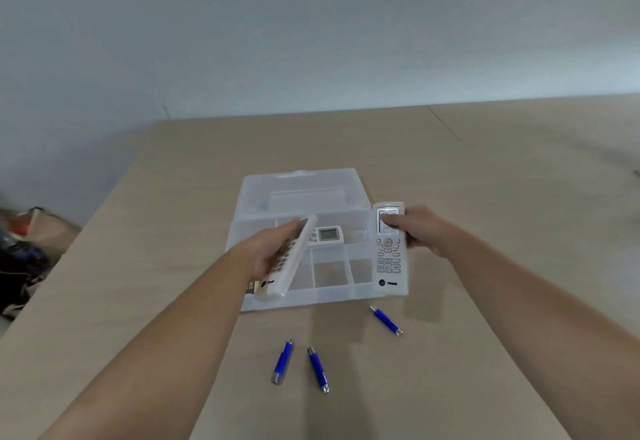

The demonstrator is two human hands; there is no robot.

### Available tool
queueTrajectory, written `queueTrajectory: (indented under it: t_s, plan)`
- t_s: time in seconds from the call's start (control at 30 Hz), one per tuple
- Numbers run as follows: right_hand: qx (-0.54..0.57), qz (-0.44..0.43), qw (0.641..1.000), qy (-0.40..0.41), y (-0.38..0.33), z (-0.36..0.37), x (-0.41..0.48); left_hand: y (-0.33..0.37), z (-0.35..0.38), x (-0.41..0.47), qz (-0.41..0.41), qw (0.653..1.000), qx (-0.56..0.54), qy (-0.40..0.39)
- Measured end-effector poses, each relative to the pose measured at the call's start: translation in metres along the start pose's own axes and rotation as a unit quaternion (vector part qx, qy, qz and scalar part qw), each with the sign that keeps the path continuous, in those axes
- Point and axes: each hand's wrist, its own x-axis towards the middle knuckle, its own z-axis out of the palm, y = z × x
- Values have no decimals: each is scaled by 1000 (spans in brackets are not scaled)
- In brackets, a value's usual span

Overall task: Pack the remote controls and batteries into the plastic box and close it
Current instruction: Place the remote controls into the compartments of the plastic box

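Head view, looking forward and down: two bare forearms are reaching from the bottom corners of the frame toward a clear plastic compartment box (313,296) sitting at the centre on a beige table (485,197), its lid (301,190) lying open behind it.

At centre left, the left hand (266,252) is holding a long white remote control (287,259) tilted over the left side of the box. Its fingers are wrapped underneath and the thumb is lying along the near edge, so they are clamped on its upper half while the lower end is hanging free.

At centre right, the right hand (420,231) is gripping a second white remote with grey buttons and a small screen (389,249) over the box's right edge. The thumb is pressing on the screen and the fingers are closing behind its upper part.

A third, smaller white remote with a display (325,233) is already lying inside a rear compartment. Three blue cylindrical batteries are lying loose on the table in the lower middle: a left battery (282,361), a middle battery (318,368) and a right battery (386,320), all apart from both hands.

The remotes are probably light, rigid and smooth, so a hold across the narrow sides near the middle looks steadiest. The batteries seem small, hard and likely to roll; pinching each around its middle should work.
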Motion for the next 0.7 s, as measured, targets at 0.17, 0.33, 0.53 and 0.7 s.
queueTrajectory:
  t_s: [0.17,0.33,0.53,0.7]
  plan:
    - [113,-2,987,111,-15,34,37,19,-34,4,-100,971,216,6]
    - [221,72,966,117,-8,74,72,43,-51,21,-27,944,328,34]
    - [264,135,952,78,-5,121,105,60,-68,56,83,927,356,84]
    - [244,161,953,84,-3,142,121,61,-72,81,132,917,364,99]
